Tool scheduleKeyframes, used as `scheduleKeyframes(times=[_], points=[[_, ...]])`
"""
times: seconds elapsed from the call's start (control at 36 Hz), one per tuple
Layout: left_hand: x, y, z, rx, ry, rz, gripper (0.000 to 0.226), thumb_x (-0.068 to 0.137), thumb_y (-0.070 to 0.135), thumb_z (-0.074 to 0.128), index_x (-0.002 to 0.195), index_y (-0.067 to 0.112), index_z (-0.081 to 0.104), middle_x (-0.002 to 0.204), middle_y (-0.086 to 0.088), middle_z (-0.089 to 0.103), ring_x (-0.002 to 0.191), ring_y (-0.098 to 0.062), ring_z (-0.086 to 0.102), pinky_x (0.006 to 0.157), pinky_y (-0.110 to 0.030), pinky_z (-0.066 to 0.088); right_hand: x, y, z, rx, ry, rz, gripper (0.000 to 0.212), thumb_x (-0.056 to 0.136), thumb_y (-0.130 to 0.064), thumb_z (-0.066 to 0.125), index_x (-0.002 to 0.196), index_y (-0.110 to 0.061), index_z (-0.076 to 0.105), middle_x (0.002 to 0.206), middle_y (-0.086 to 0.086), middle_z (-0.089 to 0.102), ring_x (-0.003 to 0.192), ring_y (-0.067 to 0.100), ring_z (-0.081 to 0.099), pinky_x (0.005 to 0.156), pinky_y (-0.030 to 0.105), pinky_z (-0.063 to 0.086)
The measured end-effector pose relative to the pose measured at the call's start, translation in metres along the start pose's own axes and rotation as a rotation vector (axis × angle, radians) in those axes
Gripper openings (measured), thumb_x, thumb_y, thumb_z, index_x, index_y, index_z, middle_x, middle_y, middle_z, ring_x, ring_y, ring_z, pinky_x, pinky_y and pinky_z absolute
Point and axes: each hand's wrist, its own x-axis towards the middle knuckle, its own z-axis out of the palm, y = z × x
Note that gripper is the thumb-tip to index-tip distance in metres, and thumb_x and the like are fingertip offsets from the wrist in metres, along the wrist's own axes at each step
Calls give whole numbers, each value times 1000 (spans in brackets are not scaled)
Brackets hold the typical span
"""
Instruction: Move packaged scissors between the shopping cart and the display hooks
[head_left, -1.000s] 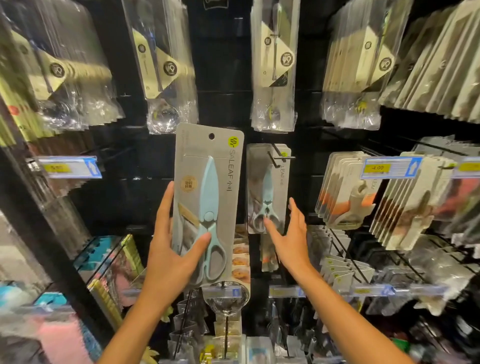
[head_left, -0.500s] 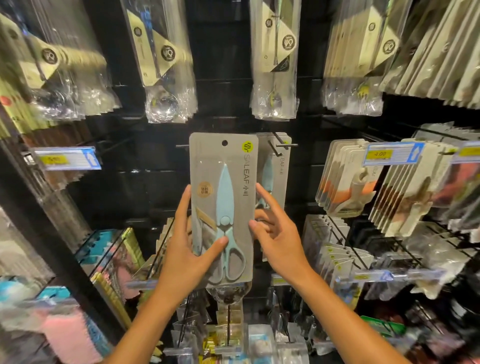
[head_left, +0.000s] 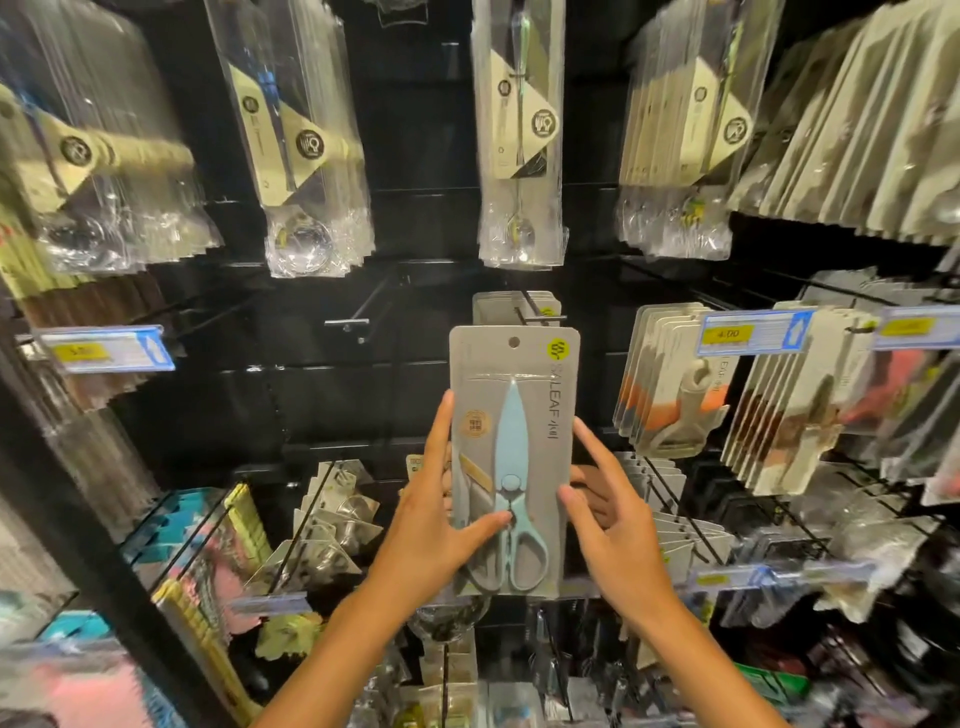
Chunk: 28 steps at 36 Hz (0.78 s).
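Observation:
A grey card pack of light-blue scissors (head_left: 511, 415) stands upright in front of the display wall. My left hand (head_left: 431, 525) grips its left edge, thumb across the front near the scissor pivot. My right hand (head_left: 608, 514) holds the right edge with fingers spread. The pack's hang hole sits just below the tip of a black double display hook (head_left: 535, 312). On that hook hang more of the same scissor packs (head_left: 498, 306), mostly hidden behind the held one. No shopping cart is visible.
An empty hook (head_left: 348, 323) juts out left of the scissor hook. Bagged utensils (head_left: 519, 135) hang above. Carded tools (head_left: 675, 379) and price tags (head_left: 753, 332) fill the right; more racks (head_left: 332, 519) sit below left.
The pack has moved right, now centred in front of the hook with the hanging packs. My right hand went from reaching toward those packs to holding the held pack's right edge.

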Motion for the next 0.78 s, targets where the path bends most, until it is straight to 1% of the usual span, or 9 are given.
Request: scheduleKeyframes(times=[0.06, 0.14, 0.25, 0.39, 0.5, 0.56, 0.64, 0.69, 0.78], points=[[1, 1, 7, 4, 3, -2, 128, 78, 17, 87, 150, 63, -9, 151, 29, 37, 125, 7, 56, 105, -46, 52, 1, 1, -5, -7, 9, -4, 64, 100, -5, 56, 151, -38, 36, 113, -23, 70, 107, 0, 68, 86, 12, 53], [3, 2, 16, 9, 12, -6, 128, 78, 17, 87, 149, 65, -9, 153, 29, 33, 130, 4, 53, 107, -45, 51, 1, 5, -11, -14, 14, -3, 64, 100, -3, 56, 151, -36, 35, 111, -25, 70, 105, -2, 68, 84, 10, 52], [4, -1, 24, 19, 0, -28, 126, 78, 17, 87, 149, 65, -4, 162, 19, 29, 138, -2, 48, 109, -51, 49, 1, 12, -15, -14, 10, 16, 65, 100, -4, 56, 150, -40, 35, 110, -22, 72, 104, 1, 70, 82, 11, 54], [9, -2, 30, 30, 19, -52, 128, 77, 19, 87, 149, 65, -8, 161, 21, 29, 143, -4, 42, 112, -51, 46, 6, 17, -20, -17, -13, 14, 66, 100, -3, 56, 150, -41, 35, 110, -20, 72, 103, 2, 70, 82, 11, 53], [14, 2, 32, 19, 42, -56, 128, 77, 19, 87, 148, 65, -8, 161, 22, 29, 142, -4, 43, 110, -51, 47, 14, 18, -24, -4, -22, -9, 65, 100, -3, 55, 151, -37, 36, 110, -20, 72, 104, 0, 69, 82, 11, 53], [17, 3, 33, 8, 41, -62, 127, 78, 18, 87, 148, 66, -8, 160, 23, 29, 140, -1, 43, 110, -51, 47, 17, 20, -26, 13, -24, -14, 63, 100, -3, 55, 150, -36, 37, 109, -20, 72, 104, 0, 69, 80, 10, 53], [18, 2, 36, 1, 28, -43, 125, 80, 17, 85, 149, 64, -9, 160, 26, 26, 140, 5, 40, 112, -44, 46, 19, 23, -29, 28, -29, -27, 62, 100, -1, 54, 148, -37, 38, 109, -16, 73, 102, 1, 70, 79, 11, 54], [17, 2, 37, 1, 31, -26, 124, 81, 16, 84, 150, 62, -8, 160, 27, 26, 138, 8, 42, 111, -38, 47, 20, 25, -31, 36, -41, -29, 62, 100, -1, 54, 148, -37, 38, 110, -15, 73, 102, 2, 70, 81, 12, 55], [19, 1, 38, -12, 43, -16, 123, 80, 19, 85, 151, 62, -6, 158, 27, 31, 136, 1, 48, 109, -41, 49, 25, 27, -33, 39, -59, -26, 62, 100, -2, 55, 151, -34, 38, 111, -11, 74, 104, 2, 70, 82, 13, 55]])
